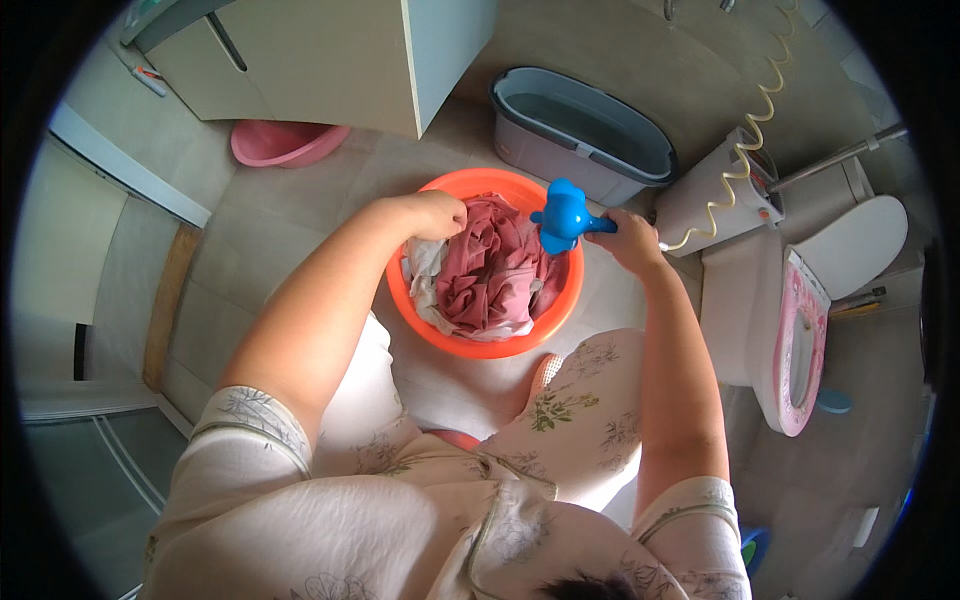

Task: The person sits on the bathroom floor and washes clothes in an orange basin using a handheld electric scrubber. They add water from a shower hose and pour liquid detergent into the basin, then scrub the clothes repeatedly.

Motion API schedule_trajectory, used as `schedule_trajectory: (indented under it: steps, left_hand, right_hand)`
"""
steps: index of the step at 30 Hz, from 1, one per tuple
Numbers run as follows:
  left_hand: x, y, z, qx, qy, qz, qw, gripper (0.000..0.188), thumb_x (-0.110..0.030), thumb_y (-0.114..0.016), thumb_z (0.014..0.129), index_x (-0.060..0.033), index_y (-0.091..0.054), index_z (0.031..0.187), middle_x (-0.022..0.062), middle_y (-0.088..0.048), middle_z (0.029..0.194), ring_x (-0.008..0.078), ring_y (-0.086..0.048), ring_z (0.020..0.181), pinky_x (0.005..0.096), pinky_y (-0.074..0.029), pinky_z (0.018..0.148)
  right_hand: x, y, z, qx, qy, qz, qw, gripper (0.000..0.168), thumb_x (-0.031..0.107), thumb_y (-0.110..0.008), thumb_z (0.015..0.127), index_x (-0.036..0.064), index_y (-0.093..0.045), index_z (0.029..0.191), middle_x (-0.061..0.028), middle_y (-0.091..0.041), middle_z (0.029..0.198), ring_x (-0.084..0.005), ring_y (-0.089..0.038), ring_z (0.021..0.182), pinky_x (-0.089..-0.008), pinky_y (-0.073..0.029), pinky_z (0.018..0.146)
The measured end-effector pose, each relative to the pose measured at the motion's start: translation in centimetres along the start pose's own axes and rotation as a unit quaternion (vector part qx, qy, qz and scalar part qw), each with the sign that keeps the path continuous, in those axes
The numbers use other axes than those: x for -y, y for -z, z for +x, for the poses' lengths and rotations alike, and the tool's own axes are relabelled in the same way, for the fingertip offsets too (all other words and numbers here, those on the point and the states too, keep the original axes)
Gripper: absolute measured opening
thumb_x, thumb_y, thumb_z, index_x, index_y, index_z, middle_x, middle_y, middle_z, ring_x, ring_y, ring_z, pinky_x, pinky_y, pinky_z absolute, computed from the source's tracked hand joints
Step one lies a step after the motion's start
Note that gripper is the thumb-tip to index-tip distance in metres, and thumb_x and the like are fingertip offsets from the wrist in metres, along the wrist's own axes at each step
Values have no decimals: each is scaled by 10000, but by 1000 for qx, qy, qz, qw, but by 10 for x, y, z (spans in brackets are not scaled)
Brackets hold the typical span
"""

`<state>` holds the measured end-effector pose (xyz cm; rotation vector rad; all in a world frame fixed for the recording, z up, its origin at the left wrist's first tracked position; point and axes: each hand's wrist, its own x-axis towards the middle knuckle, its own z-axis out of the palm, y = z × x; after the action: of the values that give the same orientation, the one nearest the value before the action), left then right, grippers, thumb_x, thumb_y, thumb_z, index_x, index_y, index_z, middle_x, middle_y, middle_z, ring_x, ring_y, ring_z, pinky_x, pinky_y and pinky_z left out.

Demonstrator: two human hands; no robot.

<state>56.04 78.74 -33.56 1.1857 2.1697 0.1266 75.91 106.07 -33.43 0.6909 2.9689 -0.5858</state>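
Observation:
An orange plastic basin [480, 349] stands on the tiled floor before me, holding crumpled pink fabric [499, 262] with whitish cloth [426, 270] along its left side. My left hand [439, 215] is at the basin's upper left, fingers curled against the edge of the cloth; whether it grips any cloth cannot be seen. My right hand [626, 236], just outside the basin's right rim, is closed around the handle of a blue plastic shower head [564, 216]. The shower head hangs over the basin's upper right. A coiled cream hose [724, 191] runs up from beside that hand.
A grey oblong tub [555, 154] with water stands behind the basin. Right of it are a bin-like grey container [694, 195] and a toilet with a pink seat [795, 375]. A pink basin [289, 146] sits under the cabinet [322, 67] at the upper left.

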Motion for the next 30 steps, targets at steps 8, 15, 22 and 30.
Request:
schedule_trajectory:
  steps: [8,15,22,30]
  left_hand:
    - [30,-61,-6,-94,14,-98,991,257,-145,-571,877,-53,-655,1102,146,-683,1062,272,-645,992,377,-498,860]
    - [-10,-172,-18,-140,216,-448,856,305,-160,-593,838,-58,-614,1125,122,-631,1011,291,-585,949,505,-489,802]
    - [3,-269,-18,-182,445,-607,633,449,-240,-540,885,-51,-542,1293,162,-598,1221,309,-610,1022,476,-487,822]
    - [86,-313,51,-248,516,-601,558,429,-201,-493,911,-14,-525,1296,161,-577,1268,307,-598,1085,433,-504,886]
  right_hand:
    - [39,-8,-50,-161,48,77,983,370,379,-769,714,112,-699,960,-110,-703,908,-327,-643,936,-462,-455,818]
    - [37,-1,-81,-150,32,43,987,360,397,-746,752,144,-693,1002,-56,-704,962,-282,-627,987,-449,-413,867]
    - [49,19,-90,-198,41,-6,979,377,410,-744,765,92,-669,952,-95,-696,906,-313,-651,887,-449,-485,765]
    - [55,-17,-90,-206,10,-32,978,348,395,-728,772,92,-635,916,-76,-672,824,-304,-650,806,-438,-495,703]
